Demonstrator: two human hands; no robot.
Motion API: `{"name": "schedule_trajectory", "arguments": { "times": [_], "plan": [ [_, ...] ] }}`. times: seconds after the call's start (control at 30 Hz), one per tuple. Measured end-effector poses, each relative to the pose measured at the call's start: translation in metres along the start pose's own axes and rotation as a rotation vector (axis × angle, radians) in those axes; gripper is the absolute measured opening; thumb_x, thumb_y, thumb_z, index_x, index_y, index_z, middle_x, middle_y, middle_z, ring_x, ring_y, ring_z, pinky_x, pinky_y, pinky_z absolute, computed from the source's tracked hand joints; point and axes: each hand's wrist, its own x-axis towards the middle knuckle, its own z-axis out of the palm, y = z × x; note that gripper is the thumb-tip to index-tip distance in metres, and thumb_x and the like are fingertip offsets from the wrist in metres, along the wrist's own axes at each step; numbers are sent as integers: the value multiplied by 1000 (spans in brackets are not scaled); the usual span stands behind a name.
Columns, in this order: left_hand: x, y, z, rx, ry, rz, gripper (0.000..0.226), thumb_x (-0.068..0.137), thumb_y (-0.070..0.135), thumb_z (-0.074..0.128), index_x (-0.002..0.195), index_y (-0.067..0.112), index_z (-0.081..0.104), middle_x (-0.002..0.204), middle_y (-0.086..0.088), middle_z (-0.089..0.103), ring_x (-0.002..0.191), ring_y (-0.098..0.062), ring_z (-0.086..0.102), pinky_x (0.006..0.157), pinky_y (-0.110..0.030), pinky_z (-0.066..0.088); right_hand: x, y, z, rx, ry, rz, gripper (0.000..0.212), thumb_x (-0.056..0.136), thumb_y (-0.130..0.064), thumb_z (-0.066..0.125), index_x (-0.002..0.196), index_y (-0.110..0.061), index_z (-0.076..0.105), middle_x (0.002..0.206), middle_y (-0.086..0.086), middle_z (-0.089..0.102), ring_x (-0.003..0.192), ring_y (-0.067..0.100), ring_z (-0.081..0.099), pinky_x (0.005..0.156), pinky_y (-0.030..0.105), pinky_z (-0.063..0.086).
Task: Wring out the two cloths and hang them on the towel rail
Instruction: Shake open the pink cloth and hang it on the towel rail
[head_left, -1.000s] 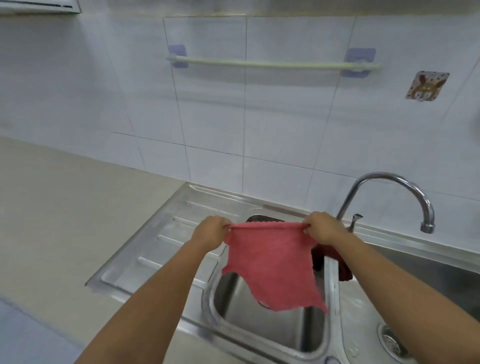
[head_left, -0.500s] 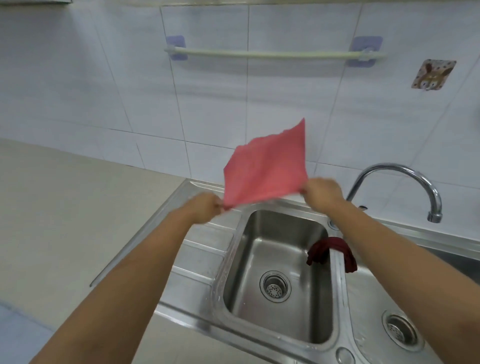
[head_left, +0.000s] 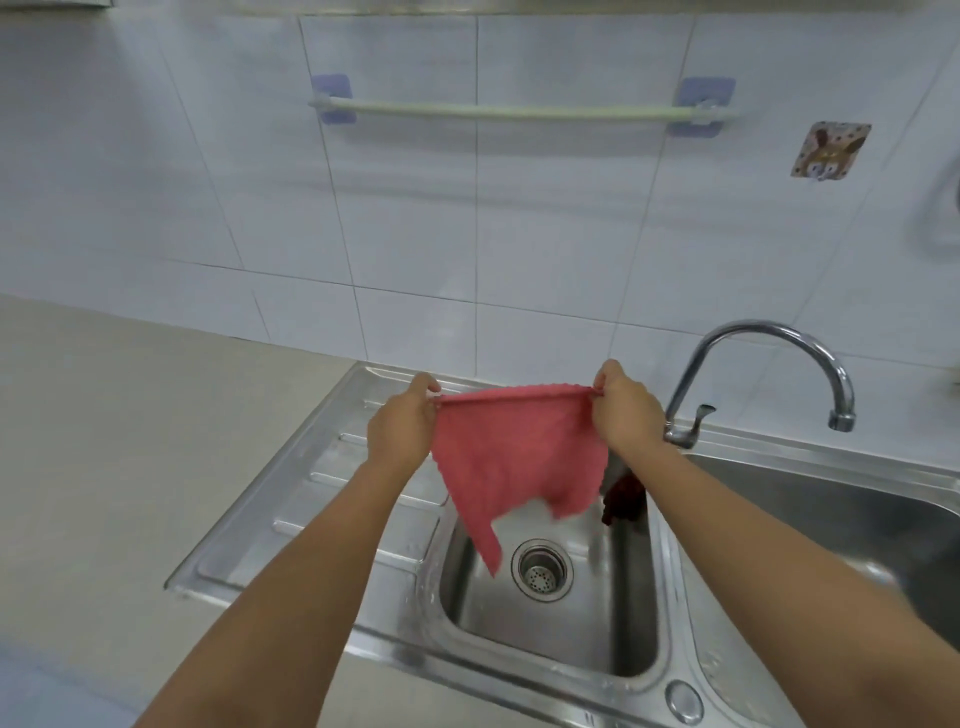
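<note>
A pink cloth (head_left: 511, 457) hangs spread open over the small steel sink basin (head_left: 550, 639). My left hand (head_left: 402, 428) pinches its top left corner and my right hand (head_left: 626, 408) pinches its top right corner, so the top edge is stretched taut. A dark red cloth (head_left: 623, 499) lies draped over the divider between the two basins, partly hidden behind my right forearm and the pink cloth. The pale green towel rail (head_left: 519, 110) is fixed to the tiled wall well above my hands and has nothing on it.
A curved chrome tap (head_left: 769, 338) rises at the right, close to my right hand. A ribbed steel drainboard (head_left: 311, 483) lies left of the basin, with beige counter (head_left: 104, 441) beyond. A second, larger basin (head_left: 831, 519) is at the right. A sticker hook (head_left: 828, 150) sits right of the rail.
The pink cloth was flipped up above my hands half a second ago; it has dropped and now hangs down from both hands, as it did a second ago.
</note>
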Motion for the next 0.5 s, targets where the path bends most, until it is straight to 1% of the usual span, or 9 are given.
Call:
{"name": "schedule_trajectory", "arguments": {
  "times": [0.07, 0.13, 0.2, 0.27, 0.37, 0.5],
  "plan": [
    [-2, 2, 2, -7, 49, -23, 15, 95, 17, 41, 104, 21, 53, 82, -7, 70, 73, -30, 63, 60, -33, 44, -1, -1, 3, 22, 36, 33, 15, 90, -7, 44, 101, -15, 49, 89, 13, 68, 82, 37, 61, 69, 36, 41],
    [-7, 4, 2, 20, 31, -33, 15, 96, 16, 40, 101, 21, 53, 81, -7, 69, 72, -30, 62, 60, -33, 43, -5, 0, 3, 19, 26, 54, 13, 92, -10, 47, 102, -15, 53, 93, 14, 69, 86, 38, 63, 73, 37, 43],
    [-10, 3, 1, 32, 35, -41, 15, 96, 16, 41, 100, 21, 54, 82, -6, 69, 72, -29, 62, 60, -33, 44, -5, 2, 3, 36, 57, 40, 11, 93, -12, 48, 101, -15, 55, 94, 14, 70, 89, 37, 63, 77, 38, 43],
    [-9, 3, -2, 31, 69, -43, 15, 96, 16, 42, 100, 21, 55, 81, -5, 69, 71, -27, 62, 58, -32, 42, -3, 2, 0, 53, 97, -5, 9, 93, -13, 49, 98, -17, 56, 90, 11, 71, 87, 36, 64, 77, 37, 40],
    [-12, 6, -5, 60, 68, -42, 15, 96, 15, 41, 100, 20, 55, 81, -3, 68, 72, -27, 62, 56, -30, 38, -2, 2, -5, 30, 79, -21, 11, 92, -13, 50, 97, -18, 58, 91, 10, 72, 89, 35, 63, 82, 38, 40],
    [-19, 18, -8, 46, 117, -80, 14, 96, 15, 42, 98, 19, 55, 76, -1, 65, 68, -24, 58, 51, -28, 33, -2, 2, -22, 84, 103, -8, 12, 91, -14, 53, 98, -17, 63, 95, 10, 72, 94, 34, 63, 87, 38, 41]
  ]
}}
